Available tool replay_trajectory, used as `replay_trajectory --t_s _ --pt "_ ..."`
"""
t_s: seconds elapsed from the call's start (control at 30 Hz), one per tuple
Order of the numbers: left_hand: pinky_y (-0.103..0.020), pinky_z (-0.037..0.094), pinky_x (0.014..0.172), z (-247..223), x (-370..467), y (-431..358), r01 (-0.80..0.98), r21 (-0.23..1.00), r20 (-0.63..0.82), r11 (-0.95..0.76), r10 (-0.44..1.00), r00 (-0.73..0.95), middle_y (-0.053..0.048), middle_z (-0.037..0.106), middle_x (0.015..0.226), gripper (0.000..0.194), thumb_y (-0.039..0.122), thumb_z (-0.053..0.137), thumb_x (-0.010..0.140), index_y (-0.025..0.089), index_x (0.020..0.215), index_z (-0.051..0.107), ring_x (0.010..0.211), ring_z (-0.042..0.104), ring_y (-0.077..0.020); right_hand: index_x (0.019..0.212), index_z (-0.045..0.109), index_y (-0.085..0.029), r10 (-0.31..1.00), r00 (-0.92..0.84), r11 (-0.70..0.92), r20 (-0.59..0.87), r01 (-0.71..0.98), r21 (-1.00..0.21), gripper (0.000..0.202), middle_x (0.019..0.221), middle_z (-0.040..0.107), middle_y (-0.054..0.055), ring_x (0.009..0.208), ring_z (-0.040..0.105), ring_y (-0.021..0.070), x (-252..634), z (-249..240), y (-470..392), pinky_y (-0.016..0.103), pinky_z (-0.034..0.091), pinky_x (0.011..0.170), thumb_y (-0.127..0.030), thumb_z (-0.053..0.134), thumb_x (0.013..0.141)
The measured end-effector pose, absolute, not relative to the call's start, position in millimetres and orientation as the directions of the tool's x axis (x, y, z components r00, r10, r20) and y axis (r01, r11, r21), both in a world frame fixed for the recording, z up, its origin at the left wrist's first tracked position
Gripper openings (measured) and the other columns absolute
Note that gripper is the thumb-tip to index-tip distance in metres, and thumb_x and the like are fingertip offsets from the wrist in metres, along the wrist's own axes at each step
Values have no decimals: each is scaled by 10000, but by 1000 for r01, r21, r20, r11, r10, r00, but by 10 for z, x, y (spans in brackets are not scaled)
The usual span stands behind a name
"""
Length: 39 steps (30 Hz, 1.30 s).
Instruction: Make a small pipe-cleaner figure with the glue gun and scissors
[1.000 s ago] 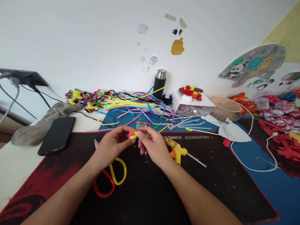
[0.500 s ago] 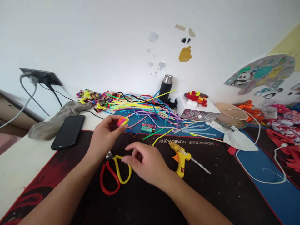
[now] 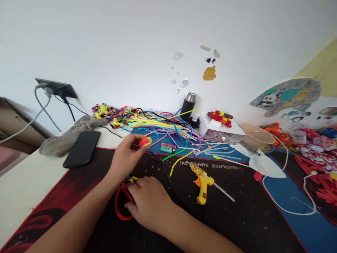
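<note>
Pinching 1 small fuzzy piece (image 3: 145,141) between thumb and fingers, the left hand (image 3: 127,154) held it raised near the mat's (image 3: 231,225) far edge, perhaps to avoid crushing it. The right hand (image 3: 149,202) curled over the scissors (image 3: 117,203), its exact grip hidden. The glue gun (image 3: 203,184) lay rightward, probably for easy reach. Pipe cleaners (image 3: 155,122) crowded toward the surface's (image 3: 22,189) far edge, seemingly kept aside.

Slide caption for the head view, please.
Left hand holding a fuzzy colorful piece, right hand on the scissors.
</note>
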<state>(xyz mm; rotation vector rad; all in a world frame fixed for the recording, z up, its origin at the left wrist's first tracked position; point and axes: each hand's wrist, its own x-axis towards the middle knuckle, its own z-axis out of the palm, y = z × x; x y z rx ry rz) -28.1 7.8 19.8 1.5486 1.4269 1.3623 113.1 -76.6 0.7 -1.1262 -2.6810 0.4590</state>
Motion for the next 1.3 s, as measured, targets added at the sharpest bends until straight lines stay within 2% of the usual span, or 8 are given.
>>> replay_trajectory --t_s 0.27,0.47,0.63,0.77,0.87,1.03,1.17,1.3 --pt "-352 511 760 199 -310 83 348 907 290 -239 952 -101 -57 757 1050 304 440 793 828 225 1034 730 851 675 -230 1182 739 -164 775 -624 562 -101 753 -343 246 1076 813 126 921 788 306 1177 261 -782 396 588 775 -324 643 1021" --pt "-343 505 741 168 -320 91 356 906 281 -230 955 -99 -57 766 1066 327 457 799 830 229 1054 732 839 678 -227 1234 756 -235 844 -522 398 -121 762 -511 321 1083 834 78 928 793 278 1323 208 -709 356 564 798 -343 720 934" --pt "-348 511 761 144 -327 101 345 915 259 -211 961 -100 -59 765 1058 333 458 805 831 228 1061 731 852 681 -230 1236 768 -232 855 -508 378 -103 747 -547 339 1053 830 83 883 780 272 1344 180 -709 351 546 773 -305 724 907" --pt "-356 518 797 126 -349 120 306 930 242 -204 966 -90 -58 760 1050 355 461 824 823 220 1063 722 878 686 -236 1231 768 -225 869 -484 307 -105 693 -652 367 895 794 38 776 735 229 1377 209 -699 318 511 721 -255 772 865" --pt "-350 514 805 125 -360 134 246 953 205 -179 975 -84 -46 756 1015 397 494 853 806 219 1056 714 879 683 -232 1173 759 -220 880 -455 182 -134 585 -790 341 748 705 -26 651 652 168 1423 184 -673 275 462 635 -193 791 835" --pt "-320 505 797 140 -361 141 116 985 136 -127 988 -76 -26 750 958 432 512 903 762 213 1009 714 869 671 -214 1114 698 -220 893 -376 -157 -248 255 -954 296 724 621 -71 578 565 105 1463 101 -569 220 422 549 -139 762 836" --pt "-309 506 769 127 -356 145 59 994 91 -87 994 -68 -24 745 933 478 538 923 731 205 1003 714 836 664 -206 1097 660 -200 840 -390 -417 -378 -17 -909 293 681 617 -81 459 483 82 1485 83 -481 200 339 416 -244 779 832" --pt "-303 516 782 108 -376 160 80 991 112 -106 990 -85 -27 746 947 472 529 922 730 204 1001 714 858 678 -207 1050 649 -187 826 -408 -495 -389 -194 -847 467 655 641 -66 451 536 91 1518 74 -457 199 297 393 -412 897 724"
